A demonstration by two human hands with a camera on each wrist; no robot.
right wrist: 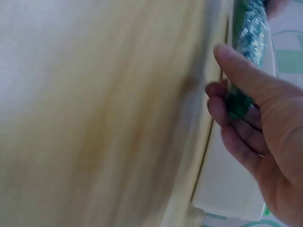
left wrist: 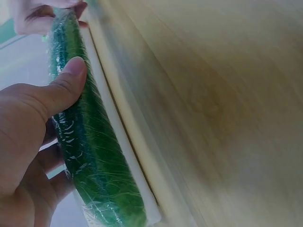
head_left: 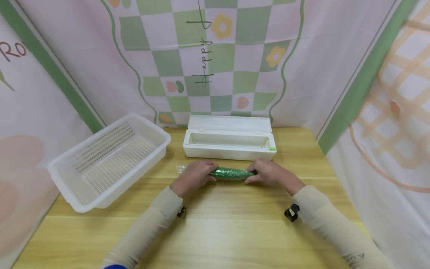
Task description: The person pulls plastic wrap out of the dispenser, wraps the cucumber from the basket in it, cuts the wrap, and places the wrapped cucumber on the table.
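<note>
The film-wrapped cucumber (head_left: 231, 173) lies crosswise on the table (head_left: 215, 224) just before the open white box (head_left: 230, 144) — my left hand (head_left: 194, 176) grasps one end, my right hand (head_left: 268, 172) the other, both equally near.

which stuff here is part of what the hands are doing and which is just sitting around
In hand:
- wrapped cucumber, held at its ends by the left hand and right hand
- open white box just behind it

Lying about:
- white basket, left on the table
</note>
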